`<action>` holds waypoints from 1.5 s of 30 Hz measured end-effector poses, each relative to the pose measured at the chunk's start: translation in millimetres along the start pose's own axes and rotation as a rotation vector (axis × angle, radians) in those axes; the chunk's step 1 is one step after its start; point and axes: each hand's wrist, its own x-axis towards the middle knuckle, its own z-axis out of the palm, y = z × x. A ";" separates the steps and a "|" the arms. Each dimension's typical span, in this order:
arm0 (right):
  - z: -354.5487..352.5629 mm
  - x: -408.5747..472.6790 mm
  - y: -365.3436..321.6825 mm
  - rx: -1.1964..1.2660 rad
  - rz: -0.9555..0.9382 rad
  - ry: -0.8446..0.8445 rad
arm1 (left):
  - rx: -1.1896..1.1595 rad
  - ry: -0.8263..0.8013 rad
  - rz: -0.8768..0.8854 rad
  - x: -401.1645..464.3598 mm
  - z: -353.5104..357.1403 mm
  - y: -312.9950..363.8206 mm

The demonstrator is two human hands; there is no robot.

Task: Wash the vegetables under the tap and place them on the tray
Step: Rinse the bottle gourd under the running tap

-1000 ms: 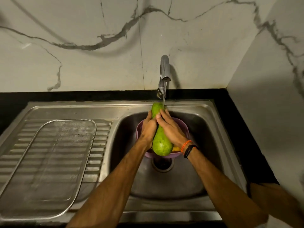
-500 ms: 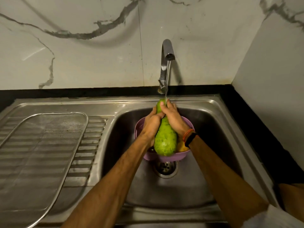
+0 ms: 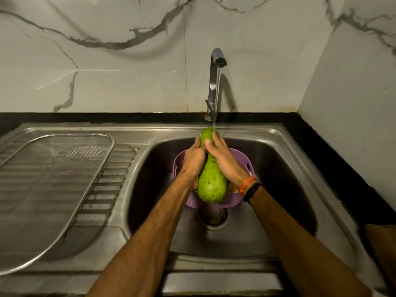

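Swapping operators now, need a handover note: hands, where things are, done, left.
Left hand grips the green gourd at its neck; right hand lies over it, fingers near straight.
Gourd is held over the purple basket in the sink; its far tip is under the running tap.
Something yellow sits in the basket, mostly hidden.
Mesh tray is on the drainboard to the left, with nothing on it.
Done: gourd is being rinsed.
Left: finish rinsing, put it on the tray, then wash what is in the basket.
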 end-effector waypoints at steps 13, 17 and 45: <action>0.8 1.9 -5.2 0.095 -0.018 0.035 | 0.019 0.022 0.011 2.6 2.4 -3.8; 1.4 13.1 -1.9 0.142 0.013 0.047 | 0.020 0.006 0.027 2.6 2.7 -10.0; -5.7 12.3 3.5 0.382 0.029 0.144 | 0.147 0.078 0.015 1.9 -10.6 0.8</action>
